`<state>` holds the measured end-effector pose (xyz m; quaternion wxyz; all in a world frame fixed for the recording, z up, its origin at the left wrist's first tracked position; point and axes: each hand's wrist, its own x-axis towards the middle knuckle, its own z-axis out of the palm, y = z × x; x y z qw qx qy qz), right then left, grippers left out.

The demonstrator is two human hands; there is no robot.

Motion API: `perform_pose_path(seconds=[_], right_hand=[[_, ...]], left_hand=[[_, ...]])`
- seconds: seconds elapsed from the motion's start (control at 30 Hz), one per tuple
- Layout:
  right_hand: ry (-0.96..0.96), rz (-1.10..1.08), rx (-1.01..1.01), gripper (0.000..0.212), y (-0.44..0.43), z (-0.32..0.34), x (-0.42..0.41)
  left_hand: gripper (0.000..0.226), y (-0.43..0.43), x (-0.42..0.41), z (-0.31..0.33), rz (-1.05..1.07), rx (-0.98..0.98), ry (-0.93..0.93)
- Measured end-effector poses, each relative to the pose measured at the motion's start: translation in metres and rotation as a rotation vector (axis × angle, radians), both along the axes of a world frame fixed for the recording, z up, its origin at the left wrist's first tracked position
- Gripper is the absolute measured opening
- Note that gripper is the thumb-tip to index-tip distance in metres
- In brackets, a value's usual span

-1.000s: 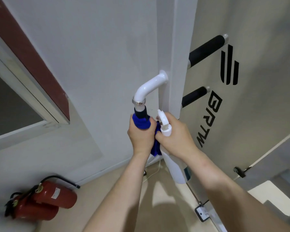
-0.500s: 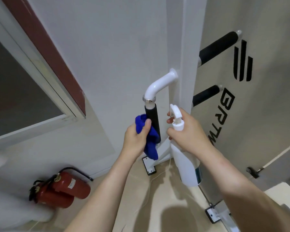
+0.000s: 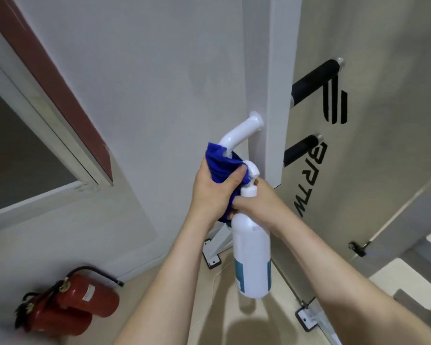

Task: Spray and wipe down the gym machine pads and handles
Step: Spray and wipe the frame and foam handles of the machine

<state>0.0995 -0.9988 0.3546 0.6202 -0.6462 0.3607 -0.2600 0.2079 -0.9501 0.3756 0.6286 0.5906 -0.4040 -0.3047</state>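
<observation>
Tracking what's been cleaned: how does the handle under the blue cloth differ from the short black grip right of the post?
The handle under the blue cloth is held by the left hand; the short black grip is bare and untouched. The handle shows a white tube that bends downward; the grip runs straight. Both mount on the white post.

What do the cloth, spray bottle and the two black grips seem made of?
Blue cloth: fuzzy, folding pile, likely microfibre. Spray bottle: smooth, opaque white plastic. Upper black grip and lower black grip: matte sleeves, probably foam or rubber.
</observation>
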Motion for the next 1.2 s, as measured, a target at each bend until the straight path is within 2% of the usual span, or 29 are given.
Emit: perform_pose_path(seconds=[0.07, 0.17, 0.3, 0.43, 0.57, 0.63, 0.7, 0.77, 0.87, 0.93, 0.97, 1.0, 1.07, 1.13, 1.2], right_hand=[[0.045, -0.046, 0.009, 0.011, 0.006, -0.006, -0.005], [0.098, -0.107, -0.046, 0.009, 0.014, -0.011, -0.015], [0.166, -0.124, -0.203, 0.033, 0.017, 0.003, -0.029], [0.187, -0.133, -0.231, 0.043, 0.007, 0.014, -0.039], [0.152, -0.100, -0.239, 0.043, -0.009, 0.019, -0.043], [0.096, -0.094, -0.191, 0.038, -0.019, 0.020, -0.047], [0.055, -0.086, -0.135, 0.034, -0.027, 0.020, -0.048], [0.010, -0.054, -0.110, 0.040, -0.040, 0.021, -0.058], [0.063, -0.016, -0.164, 0.042, -0.062, 0.018, -0.080], [0.172, -0.027, -0.240, 0.030, -0.071, 0.011, -0.091], [0.227, -0.039, -0.264, 0.024, -0.075, 0.006, -0.096], [0.290, -0.039, -0.288, 0.020, -0.075, 0.002, -0.097], [0.396, -0.002, -0.339, 0.017, -0.074, -0.005, -0.097], [0.410, 0.015, -0.361, 0.013, -0.071, -0.010, -0.092], [0.352, -0.038, -0.297, 0.006, -0.072, -0.010, -0.090]], left_hand=[[0.017, -0.012, -0.007, -0.007, 0.138, -0.021, 0.017], [0.012, -0.025, -0.016, -0.018, 0.280, -0.087, 0.027], [0.014, -0.031, -0.020, -0.034, 0.401, -0.075, 0.019], [0.019, -0.027, -0.016, -0.061, 0.398, 0.029, -0.012], [0.023, -0.027, -0.010, -0.072, 0.391, 0.058, -0.047], [0.029, -0.023, -0.014, -0.086, 0.381, 0.146, -0.071], [0.031, -0.013, -0.017, -0.109, 0.352, 0.322, -0.074], [0.025, -0.006, -0.016, -0.123, 0.299, 0.522, -0.234], [0.015, 0.008, -0.007, -0.108, 0.165, 0.840, -0.808], [0.025, 0.018, -0.013, -0.083, 0.141, 0.912, -1.041], [0.030, 0.021, -0.024, -0.069, 0.160, 0.902, -1.074], [0.035, 0.023, -0.035, -0.055, 0.180, 0.861, -1.056], [0.043, 0.022, -0.059, -0.030, 0.241, 0.701, -0.882], [0.046, 0.019, -0.074, -0.013, 0.272, 0.544, -0.741], [0.042, 0.014, -0.083, -0.003, 0.286, 0.429, -0.644]])
